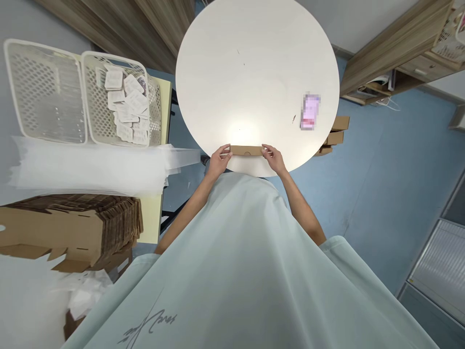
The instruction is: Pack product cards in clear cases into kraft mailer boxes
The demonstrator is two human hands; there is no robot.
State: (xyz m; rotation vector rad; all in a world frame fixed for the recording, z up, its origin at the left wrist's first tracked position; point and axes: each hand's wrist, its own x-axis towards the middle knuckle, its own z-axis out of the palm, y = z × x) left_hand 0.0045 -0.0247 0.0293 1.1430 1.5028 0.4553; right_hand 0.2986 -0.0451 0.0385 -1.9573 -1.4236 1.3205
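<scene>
A small brown cardboard box [246,150] lies at the near edge of the round white table [250,63], its long side facing me. A half-round thumb notch shows on that side, and the box looks closed. My left hand [219,161] grips its left end between thumb and fingers. At the opposite end my right hand [273,157] holds it the same way. What is inside the box cannot be seen.
To the left stand a white basket [154,111] of small white packets and another basket [84,121] with clear plastic items. Below them lie white sheets [90,167] and stacked flat cardboard boxes [119,228]. A blurred-out pink item [310,111] lies at the table's right. Brown boxes [336,138] sit beyond.
</scene>
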